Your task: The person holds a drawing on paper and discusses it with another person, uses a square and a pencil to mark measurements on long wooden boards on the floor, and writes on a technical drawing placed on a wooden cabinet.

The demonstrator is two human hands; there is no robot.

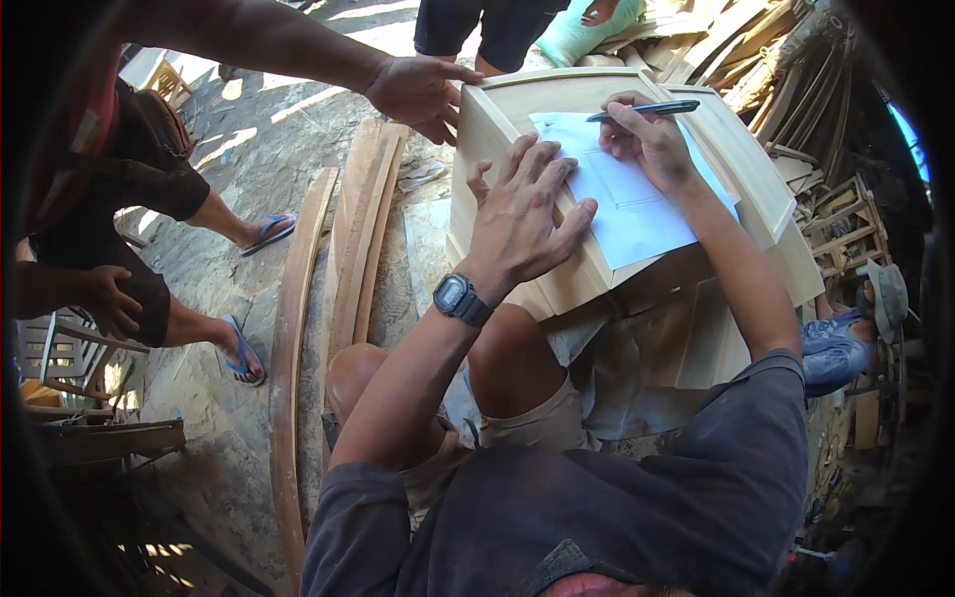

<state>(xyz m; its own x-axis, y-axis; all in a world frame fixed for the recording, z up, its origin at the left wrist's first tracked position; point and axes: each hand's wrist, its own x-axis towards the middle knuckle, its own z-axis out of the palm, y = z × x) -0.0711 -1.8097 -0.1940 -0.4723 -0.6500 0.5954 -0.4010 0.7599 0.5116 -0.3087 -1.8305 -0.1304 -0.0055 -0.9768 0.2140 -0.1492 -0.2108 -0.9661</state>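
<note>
A white sheet of paper (pixel 642 221) with faint drawn lines rests on a pale wooden cabinet-like piece (pixel 557 92). In my right hand (pixel 642 139) a dark pen (pixel 652 109) is gripped, lying almost level above the sheet's far part. My left hand (pixel 527 209) lies with spread fingers on the wooden piece and the paper's left edge; a black digital watch (pixel 463 298) is on that wrist. Another person's hand (pixel 423 95) touches the far left corner of the same wooden piece. The pen's tip appears clear of the paper.
Long wooden boards (pixel 358 229) lie on the concrete floor to my left. A person in flip-flops (pixel 269 231) stands beyond them. Scrap wood (pixel 756 60) is piled at the far right, near a green sack (pixel 592 30). Someone in a hat (pixel 885 298) is at the right.
</note>
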